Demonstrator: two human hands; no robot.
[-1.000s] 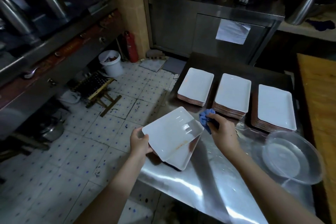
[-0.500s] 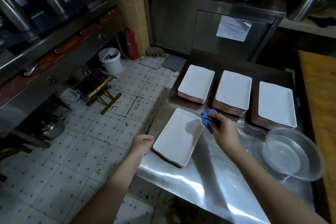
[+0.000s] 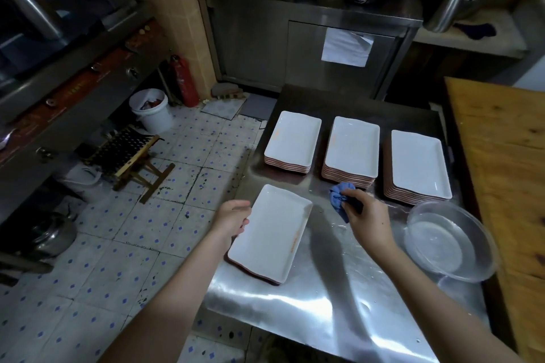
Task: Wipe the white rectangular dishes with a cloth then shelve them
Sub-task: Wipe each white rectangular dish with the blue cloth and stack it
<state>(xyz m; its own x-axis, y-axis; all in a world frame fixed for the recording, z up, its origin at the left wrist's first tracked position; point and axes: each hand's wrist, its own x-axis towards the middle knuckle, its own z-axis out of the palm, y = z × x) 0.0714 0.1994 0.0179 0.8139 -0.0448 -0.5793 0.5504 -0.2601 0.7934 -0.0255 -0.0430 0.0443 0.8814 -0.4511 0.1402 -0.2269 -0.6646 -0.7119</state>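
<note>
The dish (image 3: 269, 233) is lying flat on the near left of the steel counter (image 3: 324, 318). It is glossy and shallow, and an orange streak (image 3: 295, 240) is showing by its right rim, so wiping looks unfinished. The left hand (image 3: 233, 216) is resting at its left rim with fingers loosely curled; I cannot tell if they are gripping. The right hand (image 3: 368, 218) is clutching the bunched blue cloth (image 3: 339, 196) just to the right, which next needs bringing onto that streak.

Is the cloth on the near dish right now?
No: the right hand holds the cloth beside the near dish, not touching it.
</note>
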